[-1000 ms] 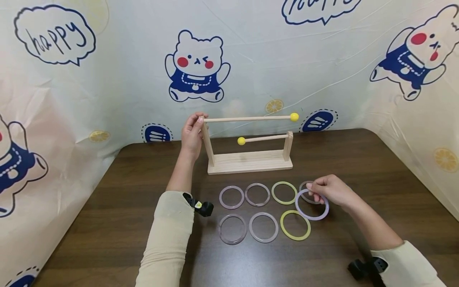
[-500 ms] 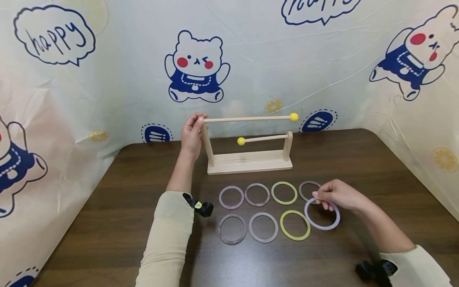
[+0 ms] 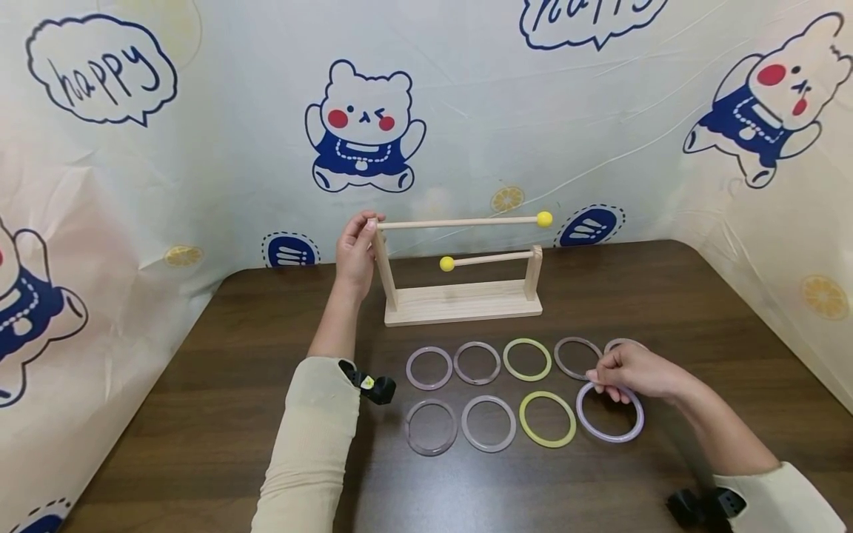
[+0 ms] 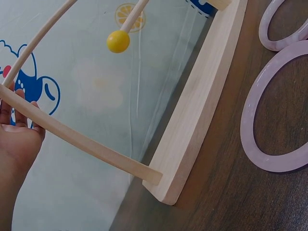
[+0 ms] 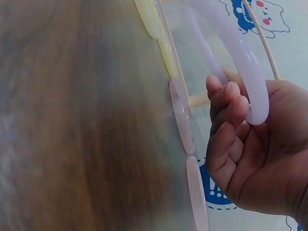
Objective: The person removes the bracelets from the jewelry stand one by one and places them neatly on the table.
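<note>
My left hand (image 3: 356,255) grips the top of the taller post of a wooden stand (image 3: 466,302), thumb in front and fingers behind. Two rods with yellow ball ends (image 3: 544,219) reach sideways from the stand's posts; both are bare. In my right hand (image 3: 640,376) a lavender ring (image 3: 609,439) is pinched between thumb and fingers. The right wrist view shows that ring (image 5: 248,67) tilted and lifted off the table. Past the hand lies another pale ring (image 3: 621,341), partly hidden by it. Beside it lies a greyish-pink ring (image 3: 558,363).
Several more rings lie flat in two rows before the stand, among them a yellow-green ring (image 3: 527,379), a yellow ring (image 3: 548,444) and a whitish ring (image 3: 489,448). The dark wooden table (image 3: 233,444) ends at a printed cloth backdrop (image 3: 233,148).
My right hand has moved right and nearer with the lavender ring, away from the greyish-pink ring. A pale ring shows beyond it. My left hand stays on the post.
</note>
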Demonstrator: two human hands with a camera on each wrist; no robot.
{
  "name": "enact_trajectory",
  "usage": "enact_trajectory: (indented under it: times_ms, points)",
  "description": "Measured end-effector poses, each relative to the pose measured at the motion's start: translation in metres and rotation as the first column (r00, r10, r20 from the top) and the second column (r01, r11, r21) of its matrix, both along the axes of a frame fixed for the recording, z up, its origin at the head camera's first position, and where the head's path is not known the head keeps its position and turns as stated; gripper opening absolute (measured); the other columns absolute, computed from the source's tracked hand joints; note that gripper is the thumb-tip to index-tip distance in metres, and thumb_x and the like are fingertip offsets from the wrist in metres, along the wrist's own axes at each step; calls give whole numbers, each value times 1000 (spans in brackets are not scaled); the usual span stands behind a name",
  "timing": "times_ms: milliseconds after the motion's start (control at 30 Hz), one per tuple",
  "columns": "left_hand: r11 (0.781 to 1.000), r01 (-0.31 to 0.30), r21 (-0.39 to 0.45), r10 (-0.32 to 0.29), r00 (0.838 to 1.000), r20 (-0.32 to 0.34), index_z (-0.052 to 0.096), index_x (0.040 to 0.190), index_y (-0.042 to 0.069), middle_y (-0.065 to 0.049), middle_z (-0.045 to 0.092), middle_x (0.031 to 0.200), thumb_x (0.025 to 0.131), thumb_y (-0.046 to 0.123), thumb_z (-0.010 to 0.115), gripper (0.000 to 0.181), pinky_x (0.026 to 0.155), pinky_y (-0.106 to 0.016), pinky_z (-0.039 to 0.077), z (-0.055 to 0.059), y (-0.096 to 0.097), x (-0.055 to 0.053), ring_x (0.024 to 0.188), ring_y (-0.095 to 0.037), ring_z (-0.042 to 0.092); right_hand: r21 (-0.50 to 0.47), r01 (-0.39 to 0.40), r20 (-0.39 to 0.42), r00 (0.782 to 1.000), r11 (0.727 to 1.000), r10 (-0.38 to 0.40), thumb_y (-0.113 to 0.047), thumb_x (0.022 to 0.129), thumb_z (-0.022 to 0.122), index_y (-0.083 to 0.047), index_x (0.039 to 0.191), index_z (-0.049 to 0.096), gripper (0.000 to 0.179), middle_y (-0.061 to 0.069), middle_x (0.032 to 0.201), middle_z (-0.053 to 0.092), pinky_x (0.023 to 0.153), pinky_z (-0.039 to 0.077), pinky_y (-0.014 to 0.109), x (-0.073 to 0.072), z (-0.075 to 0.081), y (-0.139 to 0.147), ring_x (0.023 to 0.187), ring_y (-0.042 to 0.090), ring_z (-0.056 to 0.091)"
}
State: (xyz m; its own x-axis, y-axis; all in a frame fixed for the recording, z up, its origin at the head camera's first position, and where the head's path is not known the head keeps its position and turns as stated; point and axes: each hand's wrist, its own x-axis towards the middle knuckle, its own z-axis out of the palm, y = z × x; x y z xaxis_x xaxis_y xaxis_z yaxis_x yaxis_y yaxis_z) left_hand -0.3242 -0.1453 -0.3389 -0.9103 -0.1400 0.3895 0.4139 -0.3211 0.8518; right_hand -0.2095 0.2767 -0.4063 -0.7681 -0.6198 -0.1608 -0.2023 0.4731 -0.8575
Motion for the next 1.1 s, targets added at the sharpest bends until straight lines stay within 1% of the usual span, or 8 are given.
enact_trajectory:
  times_ms: [233,367,567,667,767,933,1000,1100]
  points:
    - [1000,-2,2,2,1000,-5,60,95,18,2,61,100,95,13,52,10,76,-27,40,-1,-1,1,88,-15,50,4,-28,30,999,1000,28,-14,94,54,4,70,60,30,1,54,52,44,44,25,0,-5,2,46,9,49]
    - [1000,-2,0,2,1000,-5,60,95,19,3,61,100,95,13,52,10,76,-27,39,-1,-1,1,87,-14,50,24,-28,12,1000,999,27,-16,93,55,3,69,60,31,1,54,53,44,44,26,-1,-4,1,45,10,49]
    - [1000,7,15,-7,1000,-3,60,95,17,2,61,99,95,11,51,11,77,-28,40,0,0,1,92,-19,49,64,-29,-20,999,998,30,-17,92,56,1,68,61,31,1,54,54,44,44,26,-1,-4,-1,45,11,50]
    - [1000,5,14,-5,1000,-1,60,96,16,2,61,99,95,11,50,11,77,-28,39,1,1,2,90,-18,49,82,-22,-36,999,996,25,-18,92,57,0,67,61,31,1,53,54,44,44,27,-1,-4,-1,45,12,51]
    - [1000,0,12,0,1000,1,60,96,16,2,61,99,95,11,50,11,78,-28,39,1,1,2,90,-17,49,115,1,-71,997,993,7,-20,91,59,-3,67,62,30,0,53,54,44,45,28,0,-3,-1,46,12,51]
    - [1000,1,11,-1,1000,-1,59,96,16,2,61,99,95,10,50,11,78,-29,39,2,1,2,94,-21,48,153,46,-132,991,987,-25,-22,89,62,-6,69,64,26,-1,56,56,49,47,28,1,0,-3,50,12,54]
    - [1000,4,11,-4,1000,-5,59,97,16,2,61,99,95,10,50,11,78,-29,39,2,1,2,93,-21,49,162,51,-172,985,986,-23,-22,88,64,-7,67,65,25,-3,57,56,50,46,27,1,1,-3,52,10,53]
    - [1000,3,11,-3,1000,-6,59,97,15,2,61,99,95,10,50,11,79,-29,39,2,1,2,90,-18,50,191,56,-255,967,980,-6,-23,86,66,-12,65,67,23,-9,58,53,49,40,22,1,1,-4,53,4,46]
